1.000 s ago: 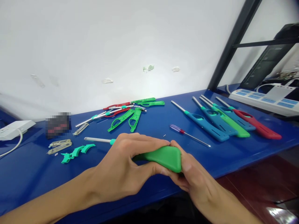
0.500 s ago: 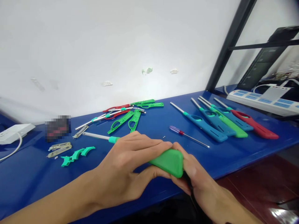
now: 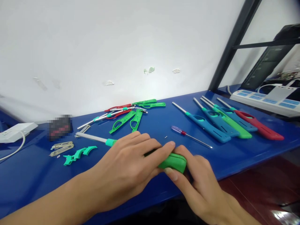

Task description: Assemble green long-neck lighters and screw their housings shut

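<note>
Both my hands grip a green long-neck gas lighter (image 3: 174, 163) over the table's front edge. My left hand (image 3: 131, 159) wraps over the handle's middle and hides most of it. The metal tube (image 3: 91, 137) and its teal collar stick out to the left beyond my knuckles. Closed on the butt end is my right hand (image 3: 199, 181), its thumb below and its fingers on the far side. A seam runs along the visible end of the handle. A screwdriver (image 3: 179, 130) with a purple clear handle lies just beyond my hands, near a tiny pin (image 3: 166, 137).
Several assembled lighters (image 3: 211, 123) lie at the right, before a power strip (image 3: 264, 101). Green half shells (image 3: 123, 122), red shells and metal tubes are heaped by the wall. Teal triggers (image 3: 79, 154) and clear fuel tanks (image 3: 61, 148) lie at the left.
The lighter has rolled in my hands, so its end now shows a seam. My right thumb has come round to the near side of the butt. The tube end has shifted left.
</note>
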The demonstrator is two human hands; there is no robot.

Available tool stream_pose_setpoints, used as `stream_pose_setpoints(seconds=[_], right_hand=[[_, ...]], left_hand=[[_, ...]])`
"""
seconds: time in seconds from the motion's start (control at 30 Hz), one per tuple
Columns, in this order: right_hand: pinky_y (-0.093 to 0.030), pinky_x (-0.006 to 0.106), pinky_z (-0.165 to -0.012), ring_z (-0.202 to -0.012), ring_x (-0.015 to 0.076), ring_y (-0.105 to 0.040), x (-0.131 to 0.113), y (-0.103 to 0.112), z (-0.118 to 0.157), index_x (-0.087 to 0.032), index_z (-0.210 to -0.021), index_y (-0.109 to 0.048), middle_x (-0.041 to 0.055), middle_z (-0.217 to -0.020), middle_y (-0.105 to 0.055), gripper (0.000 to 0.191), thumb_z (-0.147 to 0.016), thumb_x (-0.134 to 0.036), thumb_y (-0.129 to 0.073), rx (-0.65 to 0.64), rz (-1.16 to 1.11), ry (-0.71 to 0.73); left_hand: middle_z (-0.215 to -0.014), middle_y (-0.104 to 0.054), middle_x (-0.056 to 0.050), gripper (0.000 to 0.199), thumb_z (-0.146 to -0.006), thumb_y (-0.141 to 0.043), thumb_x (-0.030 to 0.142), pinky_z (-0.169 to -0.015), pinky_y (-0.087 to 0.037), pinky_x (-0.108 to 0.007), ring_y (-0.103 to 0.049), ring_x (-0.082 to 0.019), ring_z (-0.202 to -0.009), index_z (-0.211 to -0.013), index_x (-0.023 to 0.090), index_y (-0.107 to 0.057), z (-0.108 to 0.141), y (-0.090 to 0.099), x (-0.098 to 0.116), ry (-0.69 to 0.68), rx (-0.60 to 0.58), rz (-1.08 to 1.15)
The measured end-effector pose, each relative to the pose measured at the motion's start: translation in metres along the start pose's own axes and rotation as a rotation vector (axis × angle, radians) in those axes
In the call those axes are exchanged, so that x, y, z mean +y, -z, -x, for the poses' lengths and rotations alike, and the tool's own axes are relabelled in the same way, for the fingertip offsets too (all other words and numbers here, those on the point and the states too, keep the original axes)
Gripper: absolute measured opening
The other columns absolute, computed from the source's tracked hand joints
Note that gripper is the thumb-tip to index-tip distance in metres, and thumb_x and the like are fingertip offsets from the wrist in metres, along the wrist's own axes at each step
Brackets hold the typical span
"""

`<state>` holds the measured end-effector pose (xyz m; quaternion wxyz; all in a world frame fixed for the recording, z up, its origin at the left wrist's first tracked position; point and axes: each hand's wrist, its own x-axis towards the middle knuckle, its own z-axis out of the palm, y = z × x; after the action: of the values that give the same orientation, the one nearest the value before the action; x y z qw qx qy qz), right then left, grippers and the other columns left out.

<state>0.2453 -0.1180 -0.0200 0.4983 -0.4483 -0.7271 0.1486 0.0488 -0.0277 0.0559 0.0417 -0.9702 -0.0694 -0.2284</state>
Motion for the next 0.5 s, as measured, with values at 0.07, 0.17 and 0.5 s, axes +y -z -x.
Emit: stream_pose_setpoints(seconds=[0.07, 0.17, 0.5], right_hand=[[-0.033, 0.024, -0.049, -0.047, 0.0068, -0.044, 0.000, 0.001, 0.001, -0.026, -0.104, -0.051, -0.0126, -0.068, -0.052, 0.011, -0.111, -0.035, -0.050, -0.001, 0.087, 0.047], [-0.039, 0.024, -0.053, -0.051, 0.0079, -0.052, 0.000, 0.003, 0.001, -0.026, -0.103, -0.048, -0.0107, -0.072, -0.058, 0.017, -0.114, -0.038, -0.042, -0.008, 0.191, 0.106], [-0.042, 0.023, -0.054, -0.054, 0.0090, -0.057, 0.002, 0.006, 0.002, -0.027, -0.112, -0.048, -0.0097, -0.074, -0.061, 0.014, -0.115, -0.037, -0.039, -0.004, 0.231, 0.122]], left_hand=[[-0.098, -0.076, -0.003, 0.021, -0.111, -0.053, 0.030, -0.073, -0.054, -0.035, -0.069, -0.020, -0.079, -0.124, 0.020, -0.066, -0.002, 0.011, -0.001, 0.129, -0.185, 0.099], [-0.096, -0.075, 0.003, 0.014, -0.109, -0.056, 0.033, -0.074, -0.053, -0.029, -0.070, -0.019, -0.085, -0.110, 0.026, -0.068, -0.006, 0.026, -0.005, 0.289, -0.443, 0.331], [-0.095, -0.074, -0.002, 0.034, -0.114, -0.041, 0.044, -0.085, -0.053, -0.031, -0.073, -0.021, -0.090, -0.100, 0.023, -0.064, -0.010, 0.029, -0.001, 0.310, -0.569, 0.477]])
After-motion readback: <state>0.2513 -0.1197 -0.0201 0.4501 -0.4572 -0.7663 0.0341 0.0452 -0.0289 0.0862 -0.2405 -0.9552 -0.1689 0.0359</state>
